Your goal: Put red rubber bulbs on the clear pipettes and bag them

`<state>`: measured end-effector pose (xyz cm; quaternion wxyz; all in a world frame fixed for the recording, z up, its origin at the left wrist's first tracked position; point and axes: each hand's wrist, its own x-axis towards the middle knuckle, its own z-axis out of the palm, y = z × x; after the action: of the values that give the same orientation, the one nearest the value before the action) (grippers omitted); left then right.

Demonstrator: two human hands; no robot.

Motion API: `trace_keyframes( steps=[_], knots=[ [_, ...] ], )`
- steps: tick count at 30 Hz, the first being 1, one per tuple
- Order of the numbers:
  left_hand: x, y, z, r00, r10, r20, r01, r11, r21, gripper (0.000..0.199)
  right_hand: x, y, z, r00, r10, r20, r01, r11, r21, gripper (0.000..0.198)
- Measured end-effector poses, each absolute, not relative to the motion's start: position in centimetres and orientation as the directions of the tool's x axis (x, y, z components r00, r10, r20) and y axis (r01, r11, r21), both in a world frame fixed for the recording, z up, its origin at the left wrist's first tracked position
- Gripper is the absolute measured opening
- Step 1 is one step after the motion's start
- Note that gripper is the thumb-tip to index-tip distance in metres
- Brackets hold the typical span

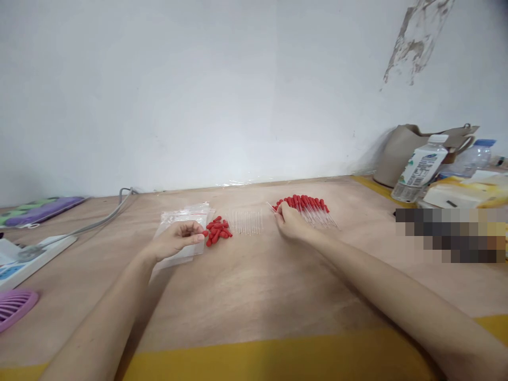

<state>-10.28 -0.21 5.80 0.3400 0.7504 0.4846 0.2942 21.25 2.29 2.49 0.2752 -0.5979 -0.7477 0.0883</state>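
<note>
My left hand pinches a small red rubber bulb between thumb and fingertips, above the clear zip bags. Beside it lies a loose heap of red rubber bulbs. To the right of the heap, a row of thin clear glass dropper tubes lies side by side. My right hand is closed on a thin glass dropper tube, whose end sticks out at the upper left. That hand partly covers a row of droppers with red bulbs fitted on their tubes.
At the right stand a beige bag, a labelled bottle and a tissue pack. A power strip with a grey cable, a purple pouch and a pink slotted object are at the left. The wall bounds the back.
</note>
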Motion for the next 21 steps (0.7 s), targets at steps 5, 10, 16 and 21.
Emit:
trace_keyframes(
  steps=[5,10,16,21],
  knots=[
    [-2.9,-2.0,4.0,0.436,0.880,0.190,0.276,-0.332,0.902,0.032,23.4,-0.6,0.5,-0.289,0.811,0.509,0.712,0.537,-0.452,0.026],
    [0.8,-2.6,1.0,0.440,0.875,0.200,0.192,-0.309,0.931,0.028,23.7,-2.5,-0.8,-0.372,0.717,0.589,0.644,0.657,-0.393,0.025],
    [0.8,-2.3,-1.1,0.394,0.880,0.265,0.262,-0.384,0.885,0.029,23.0,-3.5,-1.0,-0.444,0.652,0.614,0.619,0.719,-0.316,0.019],
    [0.8,-2.2,-1.3,0.370,0.869,0.327,0.404,-0.468,0.786,0.017,22.6,-3.8,-1.1,-0.473,0.639,0.606,0.611,0.734,-0.297,0.020]
  ],
)
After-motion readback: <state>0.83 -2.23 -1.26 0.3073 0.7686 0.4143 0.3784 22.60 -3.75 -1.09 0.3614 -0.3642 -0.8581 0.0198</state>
